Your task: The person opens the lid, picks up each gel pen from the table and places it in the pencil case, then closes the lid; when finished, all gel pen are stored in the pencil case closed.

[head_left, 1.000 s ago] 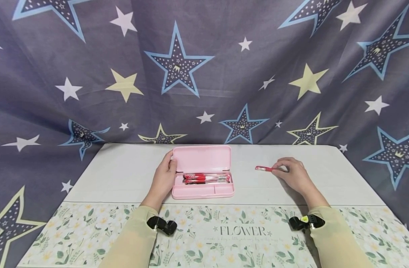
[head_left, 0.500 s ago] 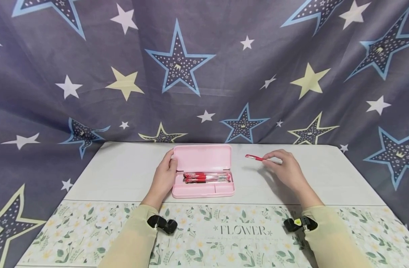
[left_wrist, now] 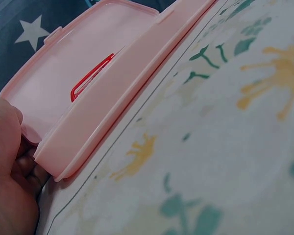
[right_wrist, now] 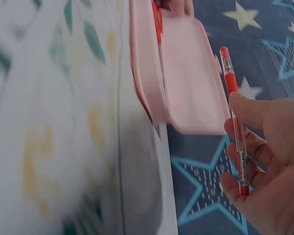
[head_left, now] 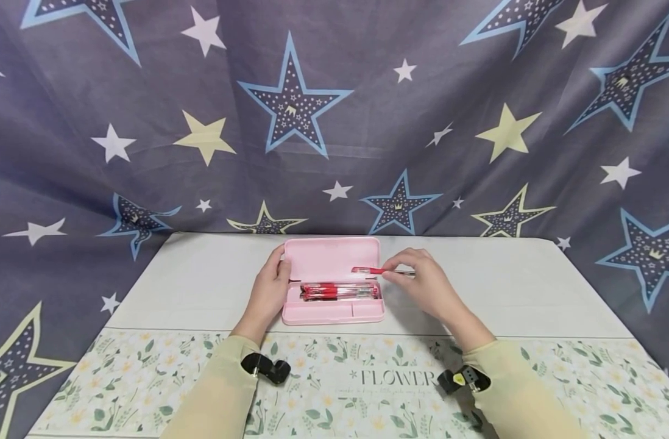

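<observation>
A pink pencil case (head_left: 318, 314) lies with its lid (head_left: 331, 256) raised, and several red gel pens (head_left: 334, 291) sit in its long compartment. My left hand (head_left: 264, 294) grips the case's left end, thumb on the near side and fingers tucked behind the edge. Between thumb and fingers my right hand (head_left: 424, 281) pinches a red gel pen (right_wrist: 229, 78) with a clear barrel. In the head view this pen's capped tip overlaps the lower right of the lid. Through the left wrist view, a red pen clip (left_wrist: 90, 78) shows above the case wall.
The table wears a white cloth (head_left: 203, 268) with a floral printed band (head_left: 323, 421) along the front. Behind it hangs a dark star-patterned curtain (head_left: 362, 152). A narrow divided compartment (head_left: 367, 311) runs along the front of the case.
My right hand has carried the red gel pen leftward from the table's right side to the case, rising a little midway. The left hand and case have stayed in place.
</observation>
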Available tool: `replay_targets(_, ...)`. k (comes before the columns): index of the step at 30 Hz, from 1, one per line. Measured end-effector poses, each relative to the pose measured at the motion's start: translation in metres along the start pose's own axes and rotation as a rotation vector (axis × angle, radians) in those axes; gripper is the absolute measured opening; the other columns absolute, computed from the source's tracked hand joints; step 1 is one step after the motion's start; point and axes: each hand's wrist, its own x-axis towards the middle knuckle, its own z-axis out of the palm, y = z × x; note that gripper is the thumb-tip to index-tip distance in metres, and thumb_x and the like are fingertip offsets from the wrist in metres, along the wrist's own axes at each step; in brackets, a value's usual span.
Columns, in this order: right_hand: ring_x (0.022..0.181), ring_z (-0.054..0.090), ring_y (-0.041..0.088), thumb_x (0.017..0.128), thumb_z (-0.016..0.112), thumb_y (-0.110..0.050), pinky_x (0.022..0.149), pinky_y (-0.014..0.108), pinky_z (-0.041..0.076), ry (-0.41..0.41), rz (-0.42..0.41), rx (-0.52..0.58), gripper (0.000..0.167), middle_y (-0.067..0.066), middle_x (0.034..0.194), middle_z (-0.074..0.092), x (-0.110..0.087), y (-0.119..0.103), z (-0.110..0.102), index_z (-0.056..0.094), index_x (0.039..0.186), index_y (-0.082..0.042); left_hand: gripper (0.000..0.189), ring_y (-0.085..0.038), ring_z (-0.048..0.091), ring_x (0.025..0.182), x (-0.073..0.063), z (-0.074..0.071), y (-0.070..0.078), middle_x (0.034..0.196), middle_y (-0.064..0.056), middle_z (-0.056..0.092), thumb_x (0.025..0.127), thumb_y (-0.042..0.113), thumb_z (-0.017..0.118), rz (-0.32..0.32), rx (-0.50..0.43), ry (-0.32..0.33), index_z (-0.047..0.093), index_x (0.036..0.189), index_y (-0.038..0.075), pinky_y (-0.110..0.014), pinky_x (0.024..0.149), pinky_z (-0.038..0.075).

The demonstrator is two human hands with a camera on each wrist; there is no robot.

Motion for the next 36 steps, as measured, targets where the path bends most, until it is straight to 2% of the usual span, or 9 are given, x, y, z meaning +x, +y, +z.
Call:
replay_targets(8, 0.111, 0.062, 0.024, 0.096, 0.088, -0.015, 0.100, 0.049, 0.053, -0.098, 0.001, -0.005, 0.007, -0.004, 0.103, 0.075, 0.005, -0.026, 0.033, 0.083, 0.100, -0.017, 0.051, -0.035, 0.052, 0.150, 0.000, 0.000, -0.001, 0.155, -0.016, 0.062, 0.122, 0.032, 0.038, -0.004, -0.003, 0.005, 0.040, 0.172, 0.022, -0.057, 0.128, 0.035)
replay_targets(16, 0.111, 0.062, 0.022, 0.097, 0.087, -0.016, 0.100, 0.046, 0.054, -0.181, -0.002, -0.027, 0.005, -0.004, 0.103, 0.072, 0.007, -0.037, 0.059, 0.083, 0.100, -0.017, 0.051, -0.035, 0.057, 0.143, -0.001, 0.002, -0.001, 0.147, -0.016, 0.066, 0.121, 0.032, 0.040, -0.007, -0.016, 0.007, 0.041, 0.172, 0.023, -0.057, 0.125, 0.039)
replay_targets(27, 0.105, 0.062, 0.026, 0.094, 0.090, -0.014, 0.096, 0.049, 0.053, -0.185, -0.017, -0.092, 0.006, -0.003, 0.096, 0.073, 0.009, -0.040, 0.071, 0.084, 0.094, -0.017, 0.050, -0.035, 0.057, 0.144, 0.000, 0.002, -0.001, 0.147, -0.017, 0.067, 0.122, 0.031, 0.040, 0.002, -0.018, 0.013, 0.042, 0.171, 0.023, -0.057, 0.126, 0.038)
replay_targets(32, 0.104, 0.061, 0.027, 0.093, 0.092, -0.016, 0.097, 0.051, 0.052, -0.194, 0.010, -0.130, 0.011, -0.003, 0.094, 0.070, 0.009, -0.042, 0.074, 0.081, 0.091, -0.019, 0.050, -0.034, 0.056, 0.145, 0.000, 0.001, 0.000, 0.150, -0.016, 0.065, 0.122, 0.030, 0.040, 0.001, -0.013, 0.013, 0.042, 0.171, 0.023, -0.057, 0.127, 0.037)
replay_targets(36, 0.105, 0.060, 0.027, 0.093, 0.092, -0.017, 0.096, 0.051, 0.051, -0.196, 0.033, -0.138, 0.014, -0.003, 0.094, 0.068, 0.008, -0.044, 0.076, 0.079, 0.090, -0.020, 0.050, -0.034, 0.058, 0.140, -0.001, 0.001, 0.001, 0.145, -0.016, 0.067, 0.122, 0.031, 0.040, 0.002, -0.007, 0.011, 0.042, 0.171, 0.023, -0.057, 0.125, 0.039)
